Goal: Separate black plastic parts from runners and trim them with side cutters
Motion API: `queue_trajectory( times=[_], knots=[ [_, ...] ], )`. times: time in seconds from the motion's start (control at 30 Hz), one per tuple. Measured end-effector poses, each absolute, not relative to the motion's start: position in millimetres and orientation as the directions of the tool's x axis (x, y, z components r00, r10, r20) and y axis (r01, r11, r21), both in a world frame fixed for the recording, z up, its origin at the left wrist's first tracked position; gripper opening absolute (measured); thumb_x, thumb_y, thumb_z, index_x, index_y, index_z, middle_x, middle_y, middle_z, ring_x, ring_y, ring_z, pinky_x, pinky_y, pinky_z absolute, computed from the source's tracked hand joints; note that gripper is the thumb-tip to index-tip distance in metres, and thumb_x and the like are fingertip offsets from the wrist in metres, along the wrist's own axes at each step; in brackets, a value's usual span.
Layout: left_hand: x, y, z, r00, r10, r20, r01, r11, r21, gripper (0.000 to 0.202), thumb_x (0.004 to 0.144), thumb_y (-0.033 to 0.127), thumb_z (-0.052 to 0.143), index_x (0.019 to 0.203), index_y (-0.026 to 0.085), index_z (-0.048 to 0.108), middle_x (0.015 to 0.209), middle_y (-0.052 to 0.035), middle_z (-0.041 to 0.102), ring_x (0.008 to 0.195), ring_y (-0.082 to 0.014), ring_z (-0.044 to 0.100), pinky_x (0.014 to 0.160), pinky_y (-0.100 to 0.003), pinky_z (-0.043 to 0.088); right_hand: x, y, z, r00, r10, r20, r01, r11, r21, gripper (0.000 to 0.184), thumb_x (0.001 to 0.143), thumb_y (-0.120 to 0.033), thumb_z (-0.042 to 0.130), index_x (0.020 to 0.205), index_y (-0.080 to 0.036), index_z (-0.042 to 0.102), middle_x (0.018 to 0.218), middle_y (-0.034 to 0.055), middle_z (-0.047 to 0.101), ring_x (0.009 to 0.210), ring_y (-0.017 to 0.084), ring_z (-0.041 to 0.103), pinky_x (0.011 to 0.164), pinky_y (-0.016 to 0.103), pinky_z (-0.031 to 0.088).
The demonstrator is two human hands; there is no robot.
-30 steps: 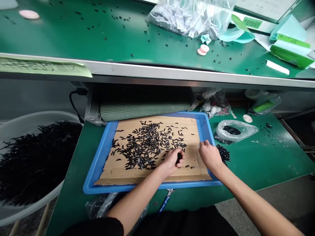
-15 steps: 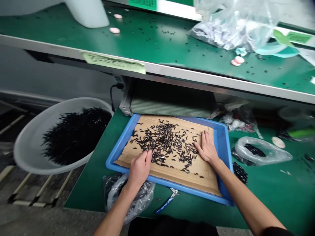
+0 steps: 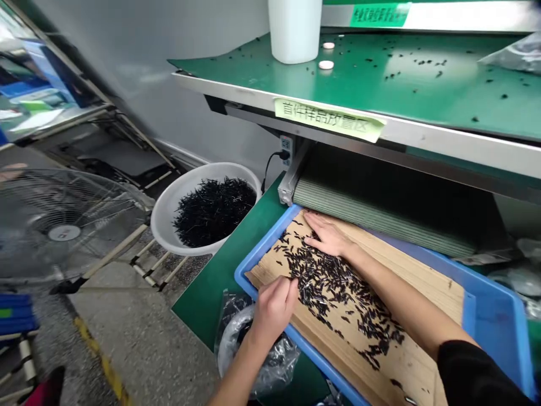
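The view has swung left, and the right hand (image 3: 327, 237) has crossed to the tray's far corner, where it lies open and flat on the cardboard (image 3: 422, 304). The left hand (image 3: 274, 310) curls at the near rim; whether it grips anything, I cannot tell. The black pieces (image 3: 333, 287) lie spread between the hands, and the raised rim of the blue tray (image 3: 494, 316) appears placed to hem them in. More fill a white basin (image 3: 167, 206) beside the green table (image 3: 203, 307), and a fan (image 3: 63, 231) stands over the concrete floor (image 3: 139, 349).
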State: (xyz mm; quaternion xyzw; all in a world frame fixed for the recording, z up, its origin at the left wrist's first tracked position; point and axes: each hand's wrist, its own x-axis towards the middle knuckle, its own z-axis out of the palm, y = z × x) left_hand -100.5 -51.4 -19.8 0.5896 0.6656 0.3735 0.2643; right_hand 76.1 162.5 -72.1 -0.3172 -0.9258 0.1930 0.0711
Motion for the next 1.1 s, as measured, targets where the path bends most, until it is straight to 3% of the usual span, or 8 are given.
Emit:
queue_trajectory(
  times=[0.37, 0.5, 0.6, 0.7, 0.83, 0.93, 1.0, 1.1],
  knots=[
    [-98, -53, -26, -0.135, 0.966, 0.219, 0.715, -0.058, 0.696, 0.035, 0.098, 0.028, 0.046, 0.063, 0.024, 0.047, 0.060, -0.0027, 0.048, 0.058, -0.0167, 0.049, 0.065, -0.032, 0.036, 27, 106, -57, -0.972, 0.205, 0.111, 0.125, 0.859, -0.497, 0.070, 0.096, -0.041, 0.048, 0.154, -0.004, 0.030, 0.160, 0.0212, 0.029, 0.151, 0.029, 0.021, 0.122, 0.050, 0.021],
    [-99, -55, -28, -0.117, 0.953, 0.280, 0.748, -0.101, 0.656, 0.032, 0.097, 0.024, 0.048, 0.065, 0.024, 0.049, 0.062, -0.0034, 0.052, 0.061, -0.0166, 0.053, 0.065, -0.031, 0.037, 28, 70, -48, -0.969, 0.116, 0.219, -0.042, 0.793, -0.608, 0.055, 0.096, -0.025, 0.045, 0.147, -0.006, 0.043, 0.154, 0.0157, 0.043, 0.146, 0.021, 0.034, 0.121, 0.040, 0.028],
    [-99, -55, -29, -0.098, 0.938, 0.334, 0.765, -0.143, 0.628, 0.032, 0.096, 0.021, 0.049, 0.065, 0.023, 0.048, 0.061, -0.0021, 0.052, 0.058, -0.0150, 0.052, 0.061, -0.030, 0.035, 27, 69, -48, -0.930, 0.264, 0.255, 0.035, 0.756, -0.654, 0.049, 0.098, -0.018, 0.038, 0.146, -0.011, 0.047, 0.151, 0.0125, 0.049, 0.143, 0.018, 0.039, 0.119, 0.040, 0.034],
    [-98, -55, -30, -0.081, 0.913, 0.400, 0.786, -0.189, 0.589, 0.032, 0.097, 0.019, 0.049, 0.065, 0.023, 0.046, 0.059, -0.0002, 0.051, 0.055, -0.0135, 0.050, 0.057, -0.030, 0.033, 18, 84, -59, -0.880, 0.417, 0.226, 0.211, 0.771, -0.600, 0.049, 0.099, -0.022, 0.040, 0.147, -0.011, 0.046, 0.152, 0.0144, 0.047, 0.145, 0.024, 0.036, 0.121, 0.049, 0.030],
    [-97, -52, -31, -0.050, 0.875, 0.481, 0.821, -0.238, 0.518, 0.028, 0.096, 0.013, 0.049, 0.069, 0.021, 0.048, 0.062, 0.0006, 0.053, 0.057, -0.0128, 0.053, 0.059, -0.030, 0.034, 17, 88, -76, -0.924, 0.354, 0.146, 0.244, 0.838, -0.488, 0.055, 0.099, -0.031, 0.045, 0.151, -0.012, 0.041, 0.157, 0.0154, 0.038, 0.149, 0.031, 0.027, 0.123, 0.055, 0.023],
    [-97, -51, -31, -0.041, 0.857, 0.514, 0.834, -0.254, 0.490, 0.025, 0.095, 0.012, 0.052, 0.071, 0.020, 0.049, 0.063, 0.0009, 0.053, 0.057, -0.0123, 0.053, 0.057, -0.030, 0.034, 35, 78, -78, -0.925, 0.360, 0.123, 0.264, 0.839, -0.475, 0.055, 0.101, -0.033, 0.042, 0.153, -0.014, 0.037, 0.161, 0.0154, 0.030, 0.149, 0.031, 0.026, 0.122, 0.055, 0.025],
    [-97, -51, -32, -0.047, 0.847, 0.529, 0.839, -0.254, 0.481, 0.026, 0.094, 0.012, 0.054, 0.070, 0.020, 0.048, 0.062, 0.0013, 0.052, 0.055, -0.0124, 0.051, 0.056, -0.030, 0.033, 43, 75, -73, -0.905, 0.407, 0.125, 0.299, 0.816, -0.495, 0.054, 0.102, -0.032, 0.038, 0.153, -0.013, 0.037, 0.159, 0.0158, 0.034, 0.148, 0.029, 0.030, 0.121, 0.051, 0.029],
    [-97, -51, -33, -0.061, 0.838, 0.543, 0.843, -0.248, 0.478, 0.028, 0.094, 0.013, 0.055, 0.068, 0.020, 0.047, 0.060, 0.0018, 0.050, 0.053, -0.0126, 0.050, 0.055, -0.031, 0.033, 31, 77, -65, -0.840, 0.527, 0.129, 0.400, 0.761, -0.511, 0.048, 0.104, -0.033, 0.036, 0.148, -0.014, 0.044, 0.143, 0.0150, 0.054, 0.136, 0.027, 0.046, 0.114, 0.047, 0.039]
  ],
)
